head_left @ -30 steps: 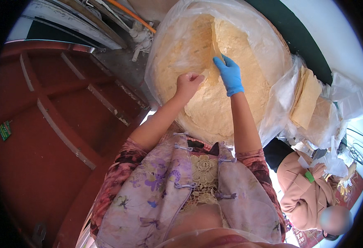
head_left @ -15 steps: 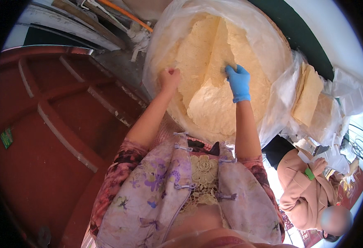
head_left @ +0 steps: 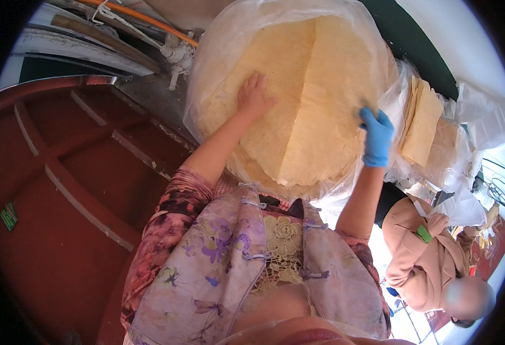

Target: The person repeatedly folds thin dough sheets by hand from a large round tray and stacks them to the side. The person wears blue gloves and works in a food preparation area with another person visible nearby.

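Observation:
A wide, round, pale yellow thin sheet (head_left: 327, 69) with a centre crease lies flattened on the pile inside clear plastic lining (head_left: 206, 86). My left hand (head_left: 255, 98) rests on the sheet left of the crease, fingers stretched out. My right hand (head_left: 377, 138), in a blue glove, is at the sheet's right edge; its fingertips are smeared by motion, so whether they grip the edge is unclear.
Folded yellow sheets (head_left: 422, 118) lie in plastic bags at the right. A person (head_left: 413, 264) in a beige coat is at lower right. A red panelled door-like surface (head_left: 74, 195) fills the left, with boards and an orange pole (head_left: 149, 23) at upper left.
The upper sheet, raised and crumpled earlier, now lies spread wide over the pile. My left hand has moved inward and up, opening out; my right hand has moved right and down.

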### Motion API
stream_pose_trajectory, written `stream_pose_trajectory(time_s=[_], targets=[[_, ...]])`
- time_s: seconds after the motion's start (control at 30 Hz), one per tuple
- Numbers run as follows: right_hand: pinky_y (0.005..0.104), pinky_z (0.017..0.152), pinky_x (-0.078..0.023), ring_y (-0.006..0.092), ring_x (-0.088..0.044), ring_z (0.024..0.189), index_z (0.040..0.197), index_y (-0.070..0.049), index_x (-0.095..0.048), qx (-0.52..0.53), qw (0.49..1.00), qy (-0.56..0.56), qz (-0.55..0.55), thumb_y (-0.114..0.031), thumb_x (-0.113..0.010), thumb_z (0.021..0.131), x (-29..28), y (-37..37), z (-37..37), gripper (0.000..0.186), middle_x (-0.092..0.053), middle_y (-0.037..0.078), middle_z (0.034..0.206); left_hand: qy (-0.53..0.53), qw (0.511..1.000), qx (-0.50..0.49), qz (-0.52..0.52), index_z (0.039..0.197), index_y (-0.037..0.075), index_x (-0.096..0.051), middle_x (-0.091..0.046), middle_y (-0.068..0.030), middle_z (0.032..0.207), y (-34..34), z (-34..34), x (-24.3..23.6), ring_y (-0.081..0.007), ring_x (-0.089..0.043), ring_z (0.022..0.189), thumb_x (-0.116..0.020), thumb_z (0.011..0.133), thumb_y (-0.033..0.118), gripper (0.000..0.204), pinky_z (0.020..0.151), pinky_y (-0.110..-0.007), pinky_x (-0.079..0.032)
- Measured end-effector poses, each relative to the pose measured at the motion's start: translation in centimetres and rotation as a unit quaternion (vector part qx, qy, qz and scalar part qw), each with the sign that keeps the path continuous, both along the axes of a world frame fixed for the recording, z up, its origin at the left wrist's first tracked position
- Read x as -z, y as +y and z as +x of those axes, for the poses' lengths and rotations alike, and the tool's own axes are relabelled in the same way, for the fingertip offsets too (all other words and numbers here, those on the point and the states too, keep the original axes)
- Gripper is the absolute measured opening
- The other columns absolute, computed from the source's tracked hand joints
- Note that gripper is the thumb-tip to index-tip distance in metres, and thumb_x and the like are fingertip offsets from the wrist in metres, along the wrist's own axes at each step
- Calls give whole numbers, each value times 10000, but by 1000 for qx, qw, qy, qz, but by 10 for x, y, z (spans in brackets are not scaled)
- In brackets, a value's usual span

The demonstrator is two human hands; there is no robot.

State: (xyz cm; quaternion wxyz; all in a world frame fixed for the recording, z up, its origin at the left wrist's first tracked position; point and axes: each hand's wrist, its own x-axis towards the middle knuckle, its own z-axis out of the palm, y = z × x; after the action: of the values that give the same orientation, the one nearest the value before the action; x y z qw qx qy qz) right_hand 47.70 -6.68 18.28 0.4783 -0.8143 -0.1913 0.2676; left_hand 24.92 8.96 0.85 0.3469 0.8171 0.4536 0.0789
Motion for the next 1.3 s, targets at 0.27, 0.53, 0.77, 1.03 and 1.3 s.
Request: stream_pose_trajectory(time_s=[0.27,0.53,0.77,1.03,1.3], targets=[[221,636,-443,90,-581,735,1015,2,-661,14,999,-30,-42,-138,-647,798,-59,-26,43,259,-653,30,839,150,985,82,27,1400,109,-305,-283,-136,1447,-9,22,-31,-325,-279,1307,-677,744,389,804,1058,-447,-241],[305,841,-458,175,-589,968,1284,10,-481,-178,978,100,-53,-228,-678,776,-40,19,45,595,-614,112,1092,-197,954,187,-125,1413,62,-246,-272,-195,1439,-38,110,-42,-330,-248,1341,-606,750,178,763,1097,-386,-234],[301,714,-489,185,-622,780,1021,28,-645,-206,926,-102,-299,-258,-698,751,19,80,54,397,-664,95,894,-206,949,191,-146,1383,85,-318,-305,-171,1429,-40,109,-27,-312,-235,1351,-594,777,182,673,1101,-404,-220],[254,652,-489,112,-603,724,973,41,-654,-102,984,-11,-148,-155,-697,763,-47,-22,105,290,-657,48,844,134,956,251,75,1378,144,-363,-192,-72,1496,10,82,-10,-236,-149,1387,-613,809,381,665,1080,-582,-109],[246,701,-478,106,-591,781,1027,34,-641,-36,976,-78,-199,-133,-682,781,-154,-102,132,299,-648,42,904,118,955,246,113,1374,157,-372,-242,-72,1475,6,83,-6,-236,-179,1376,-635,789,412,690,1064,-593,-149]])
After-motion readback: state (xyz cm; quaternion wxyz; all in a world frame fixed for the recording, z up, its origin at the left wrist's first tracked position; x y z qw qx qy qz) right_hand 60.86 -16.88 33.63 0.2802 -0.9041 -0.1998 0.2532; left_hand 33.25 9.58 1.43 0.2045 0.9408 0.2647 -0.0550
